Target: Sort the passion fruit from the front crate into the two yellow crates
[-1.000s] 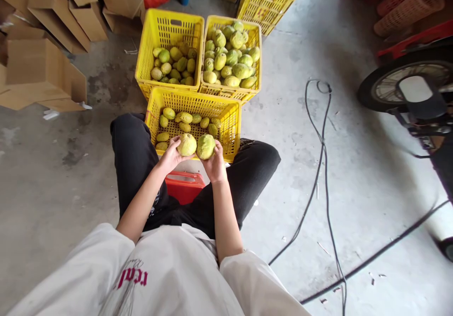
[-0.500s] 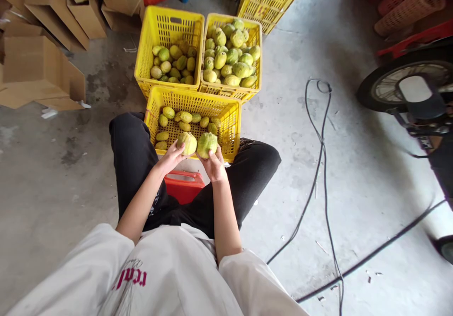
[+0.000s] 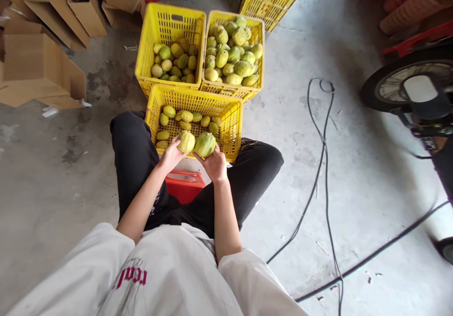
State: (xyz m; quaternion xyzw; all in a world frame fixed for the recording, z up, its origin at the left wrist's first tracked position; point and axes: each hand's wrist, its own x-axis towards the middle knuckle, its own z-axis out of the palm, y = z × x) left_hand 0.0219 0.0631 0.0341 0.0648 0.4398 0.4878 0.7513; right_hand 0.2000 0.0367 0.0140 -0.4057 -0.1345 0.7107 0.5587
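Observation:
My left hand [image 3: 172,155] is closed around a pale yellow-green, ribbed fruit [image 3: 186,141]. A greener, rounded fruit [image 3: 205,144] is in my right hand [image 3: 214,163], the fingers cupped under its near side. Both fruits are held side by side over the near edge of a yellow plastic crate [image 3: 230,117], close together. Inside that crate several smaller yellow-green fruits [image 3: 186,115] lie in a loose row at the back and at the left. My palms hide part of the crate's front rim. The exact kind of fruit is unclear.
Two yellow crates of similar fruit, one at the left [image 3: 148,46] and a fuller one at the right [image 3: 261,63], stand behind. Cardboard boxes [image 3: 38,65] lie at the left. A black cable [image 3: 323,165] and a motorcycle wheel [image 3: 389,82] are at the right. A red plastic object [image 3: 184,188] sits between my knees.
My right hand has turned, so its fruit shows another side and sits slightly further left and higher. My left hand keeps its fruit, shifted very little.

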